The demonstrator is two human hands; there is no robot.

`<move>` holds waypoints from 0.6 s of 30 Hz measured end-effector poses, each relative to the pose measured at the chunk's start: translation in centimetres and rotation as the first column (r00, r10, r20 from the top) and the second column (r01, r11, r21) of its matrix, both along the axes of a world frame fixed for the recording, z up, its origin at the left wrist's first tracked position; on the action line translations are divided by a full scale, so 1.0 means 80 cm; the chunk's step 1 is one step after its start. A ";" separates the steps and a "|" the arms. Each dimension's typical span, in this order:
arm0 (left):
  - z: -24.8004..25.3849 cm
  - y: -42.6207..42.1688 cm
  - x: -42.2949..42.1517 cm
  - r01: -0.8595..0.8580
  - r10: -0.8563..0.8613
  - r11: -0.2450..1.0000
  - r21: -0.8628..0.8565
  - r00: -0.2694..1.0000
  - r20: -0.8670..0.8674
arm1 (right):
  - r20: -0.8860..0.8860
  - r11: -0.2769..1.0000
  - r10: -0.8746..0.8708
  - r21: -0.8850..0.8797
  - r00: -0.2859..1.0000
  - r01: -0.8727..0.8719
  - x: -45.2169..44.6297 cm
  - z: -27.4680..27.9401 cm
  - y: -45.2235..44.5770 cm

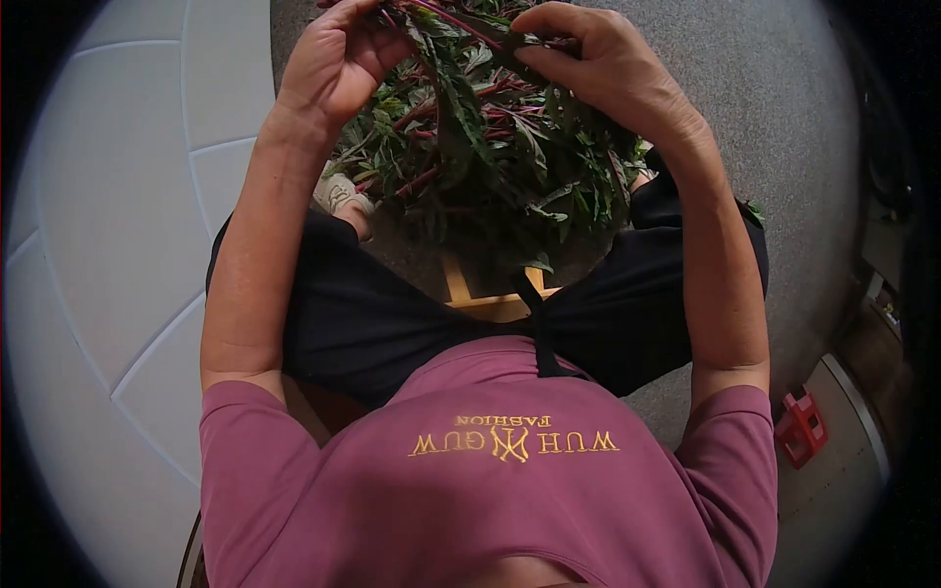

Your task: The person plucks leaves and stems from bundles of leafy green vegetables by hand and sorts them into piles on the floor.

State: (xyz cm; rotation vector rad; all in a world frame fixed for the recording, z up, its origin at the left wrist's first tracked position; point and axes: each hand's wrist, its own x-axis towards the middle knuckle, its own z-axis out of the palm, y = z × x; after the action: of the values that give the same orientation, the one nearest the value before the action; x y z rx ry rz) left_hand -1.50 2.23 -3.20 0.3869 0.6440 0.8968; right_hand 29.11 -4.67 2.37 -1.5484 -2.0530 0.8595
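Observation:
A large heap of leafy green plants with reddish-purple stems [500, 147] lies on the ground between my feet. Above its far part, my left hand [348, 54] holds the purple stem end of one plant at the top edge of the view, palm partly turned up. My right hand [613, 73] pinches a dark leaf of that plant between thumb and forefinger. The held plant's stem [456, 22] stretches between both hands, and its leaves hang over the heap.
A wooden stool frame [500, 302] shows between my black-trousered legs. Pale floor tiles [118, 196] spread at left, and grey rough ground [774, 127] at right. A red plastic object [802, 429] is at the lower right. My light shoe [340, 193] touches the heap's left side.

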 end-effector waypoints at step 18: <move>0.005 -0.019 0.029 -0.111 0.131 0.990 0.088 0.952 -0.277 | 0.043 0.955 0.164 0.245 0.985 -0.170 -0.081 -0.010 -0.056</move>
State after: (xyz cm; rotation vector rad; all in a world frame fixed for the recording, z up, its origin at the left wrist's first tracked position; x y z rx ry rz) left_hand 0.79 0.75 -2.76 0.5504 0.9073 0.9924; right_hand 22.67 -9.18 1.57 -1.2709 -2.2356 0.6157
